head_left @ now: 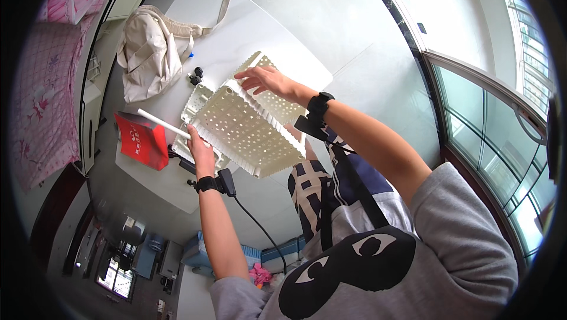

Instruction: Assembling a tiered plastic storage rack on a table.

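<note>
I am noting left hand point(201, 152) gripping 1 tube point(162, 122), right hand point(266, 81) loosely open by the basket point(239, 122); slack support is risking tipping.

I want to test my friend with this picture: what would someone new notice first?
Probably the bright red packet at the left edge of the white table. Next might come the cream basket full of holes, tilted in the middle, with the left grip holding a white tube beside it. Then the big black print with two eyes on the gray shirt, low in the picture.
</note>
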### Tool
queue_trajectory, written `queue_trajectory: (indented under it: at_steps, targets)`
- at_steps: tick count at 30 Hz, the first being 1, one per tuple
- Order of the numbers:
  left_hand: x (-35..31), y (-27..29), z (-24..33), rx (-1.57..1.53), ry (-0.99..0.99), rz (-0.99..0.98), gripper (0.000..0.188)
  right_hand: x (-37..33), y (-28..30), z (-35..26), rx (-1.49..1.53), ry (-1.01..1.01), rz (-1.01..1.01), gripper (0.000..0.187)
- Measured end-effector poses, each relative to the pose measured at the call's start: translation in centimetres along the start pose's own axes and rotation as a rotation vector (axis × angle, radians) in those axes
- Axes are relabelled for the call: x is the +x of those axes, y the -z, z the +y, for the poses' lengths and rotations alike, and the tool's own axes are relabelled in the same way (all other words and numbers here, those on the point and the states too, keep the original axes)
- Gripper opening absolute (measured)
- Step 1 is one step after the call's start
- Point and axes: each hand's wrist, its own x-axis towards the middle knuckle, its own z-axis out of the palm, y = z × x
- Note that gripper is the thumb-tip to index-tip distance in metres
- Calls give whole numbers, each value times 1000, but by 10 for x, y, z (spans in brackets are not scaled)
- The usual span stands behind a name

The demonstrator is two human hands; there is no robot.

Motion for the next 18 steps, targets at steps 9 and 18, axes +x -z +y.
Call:
queue_trajectory:
  at_steps: [9,18]
  targets:
    - [21,8,-20,-774,357,-15,44,0,-25,9,190,20,40,57]
    - [17,0,-13,-977,418,0,51,6,-30,6,43,38,21,48]
